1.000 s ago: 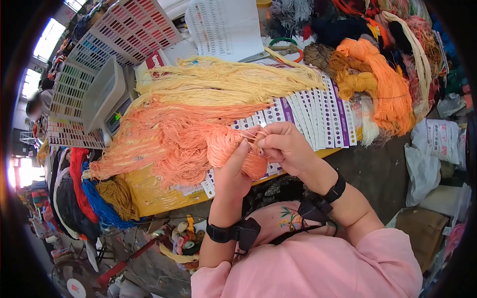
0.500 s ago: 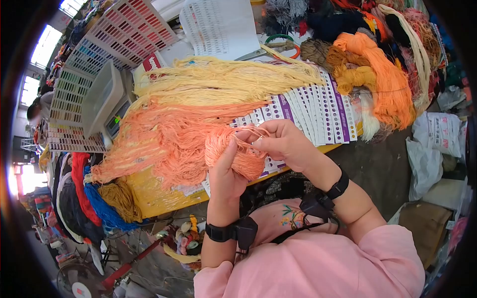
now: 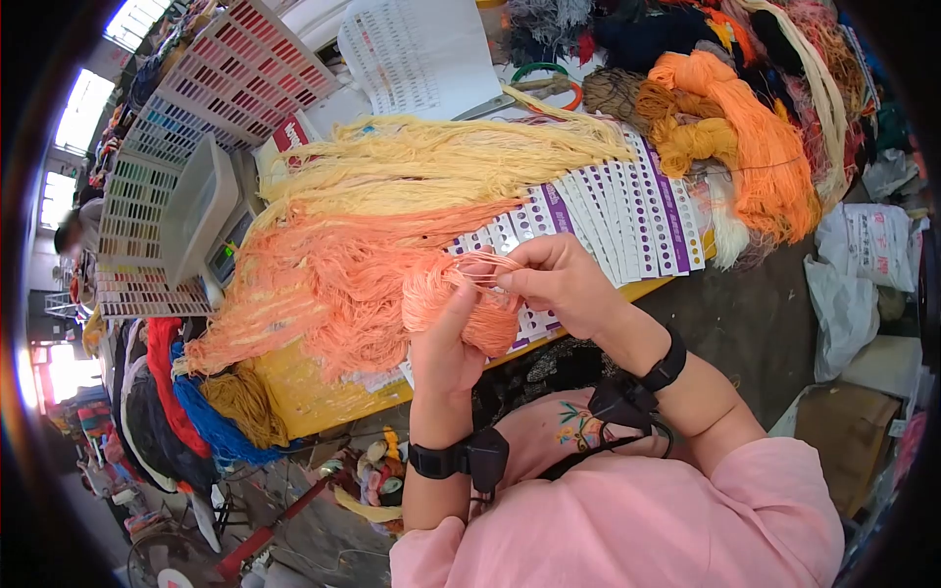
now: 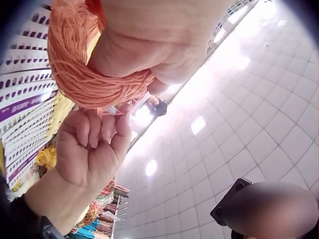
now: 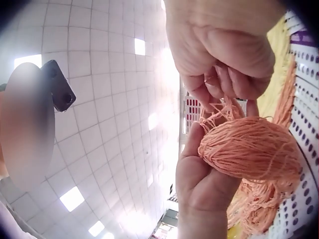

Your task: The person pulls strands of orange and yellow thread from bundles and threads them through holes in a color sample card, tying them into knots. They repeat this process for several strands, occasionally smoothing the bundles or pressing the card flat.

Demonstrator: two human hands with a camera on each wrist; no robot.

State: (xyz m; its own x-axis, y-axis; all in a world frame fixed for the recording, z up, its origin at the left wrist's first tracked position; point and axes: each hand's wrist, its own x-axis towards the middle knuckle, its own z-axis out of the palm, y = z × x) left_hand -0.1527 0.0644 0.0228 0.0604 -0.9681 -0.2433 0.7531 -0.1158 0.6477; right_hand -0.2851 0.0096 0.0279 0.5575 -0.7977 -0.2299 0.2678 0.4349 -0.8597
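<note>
A wound bundle of coral-orange yarn [image 3: 493,323] sits in my left hand [image 3: 446,343], whose thumb lies along its near side while the fingers go behind it. In the right wrist view the yarn bundle [image 5: 249,149] looks rounded, with loose loops at its end. Those loops are pinched by my right hand [image 3: 554,284], just right of the bundle, its fingers curled in. The left wrist view has the right hand [image 4: 92,144] close below the bundle's lower edge. Loose coral yarn [image 3: 343,294] spreads on the table to the left, beside long pale-yellow yarn [image 3: 441,162].
White-and-purple punched cards [image 3: 627,216] fan across the yellow table [image 3: 304,392]. Scissors [image 3: 490,106] and a printed sheet [image 3: 417,59] lie behind the yarn. Colour-sample boards [image 3: 216,98] and a scale [image 3: 221,235] stand left. Orange skeins [image 3: 745,147] heap at the right.
The right hand still pinches the loops, now drawn out in a slightly longer span between the hands. The left hand keeps its hold on the bundle. The head view has shifted a little.
</note>
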